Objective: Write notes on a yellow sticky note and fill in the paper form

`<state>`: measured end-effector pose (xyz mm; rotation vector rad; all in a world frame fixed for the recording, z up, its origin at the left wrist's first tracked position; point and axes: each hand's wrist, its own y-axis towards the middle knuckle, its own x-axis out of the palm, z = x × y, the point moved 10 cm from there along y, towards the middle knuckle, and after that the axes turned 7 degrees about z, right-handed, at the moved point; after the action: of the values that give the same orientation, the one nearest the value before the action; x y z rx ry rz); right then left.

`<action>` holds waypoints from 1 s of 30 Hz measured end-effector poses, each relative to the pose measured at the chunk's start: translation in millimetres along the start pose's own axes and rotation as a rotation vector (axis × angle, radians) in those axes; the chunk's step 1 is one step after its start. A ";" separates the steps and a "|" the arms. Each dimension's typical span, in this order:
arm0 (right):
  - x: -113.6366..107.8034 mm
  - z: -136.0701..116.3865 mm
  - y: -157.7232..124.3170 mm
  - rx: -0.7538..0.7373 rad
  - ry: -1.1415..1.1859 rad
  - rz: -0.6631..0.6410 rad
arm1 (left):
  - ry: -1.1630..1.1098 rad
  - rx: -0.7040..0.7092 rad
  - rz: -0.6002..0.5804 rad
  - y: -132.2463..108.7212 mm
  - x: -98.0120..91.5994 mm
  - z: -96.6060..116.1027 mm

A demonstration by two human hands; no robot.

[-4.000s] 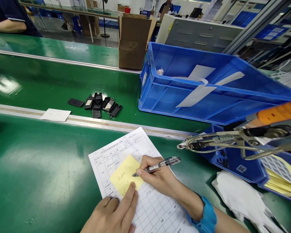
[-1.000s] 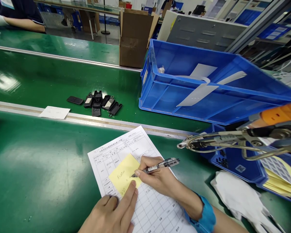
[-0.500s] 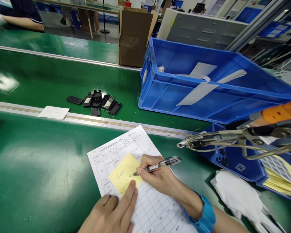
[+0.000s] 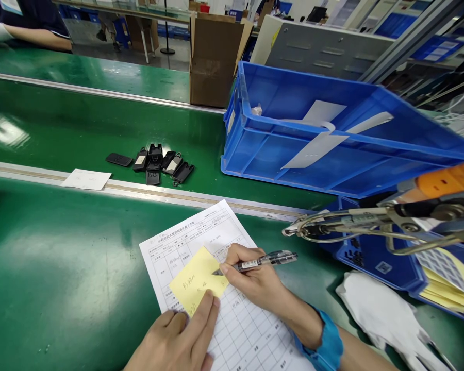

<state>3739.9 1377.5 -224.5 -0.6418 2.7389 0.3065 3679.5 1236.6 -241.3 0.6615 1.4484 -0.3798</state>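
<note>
In my right hand [image 4: 255,275] is a black-and-clear pen [image 4: 268,260], its tip at the right part of a yellow sticky note [image 4: 191,275]. Handwriting marks the note, which lies on a printed form [image 4: 235,330] with a table grid. My left hand [image 4: 178,335] presses the note's lower edge with outstretched index and middle fingers, the others curled. The two hands cover parts of the form.
Beyond the form, small black plastic cases [image 4: 154,159] and a white paper slip [image 4: 86,179] lie near the metal strip. A large blue crate [image 4: 294,149], a metal-tipped tool [image 4: 371,221], parts bins [image 4: 382,263] and white gloves [image 4: 379,309] are on the right. A co-worker's arm [image 4: 42,38] shows far left.
The yellow note has shifted slightly left. The pen has moved a little right and up, with its barrel tilted lower. My left hand has stayed almost still.
</note>
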 end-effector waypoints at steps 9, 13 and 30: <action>8.3 -2.5 -2.0 -0.013 0.052 -0.083 | 0.008 0.007 -0.021 0.7 -0.2 -0.3; 11.0 -3.0 -2.6 -0.014 0.070 -0.100 | 0.022 0.011 -0.016 1.6 -2.6 0.2; 11.9 -4.3 -2.3 -0.033 0.028 -0.106 | 0.025 0.007 -0.001 2.3 -3.1 0.5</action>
<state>3729.7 1369.6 -225.0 -0.8022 2.7192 0.3203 3680.9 1237.5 -237.8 0.6730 1.4714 -0.3784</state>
